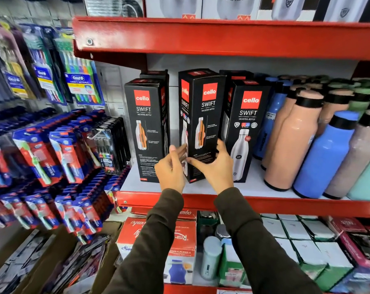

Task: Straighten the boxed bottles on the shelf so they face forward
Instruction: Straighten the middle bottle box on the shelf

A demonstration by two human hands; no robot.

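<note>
Red shelf: a red-edged metal shelf (285,205) with a white deck carries the goods; hanging toothbrush packs (82,85) fill the rack off to its left.
Left box: a tall black card box with a red logo square and a bottle picture (146,128) stands upright near the shelf's left end, its front nearly square to the aisle.
Left hand: the left hand (171,166) is at the lower left edge of the middle box, fingers loosely spread and about half open; whether they touch the card I cannot tell.
Middle box: the matching tall black box in the middle (201,124) is turned at an angle, one corner edge pointing outward so two faces show.
Right hand: the right hand (217,164) curls wide around the same box's lower part, thumb across the front face, fingers on the right side, apparently gripping.
Right box: a third black box (246,132) stands just beside, facing forward.
Loose bottles: peach and blue bottles (302,141) crowd the right.
Handling: likely stiff, smooth card, tall and tippy, moderately heavy; hold low on opposite sides and twist it on its base.
</note>
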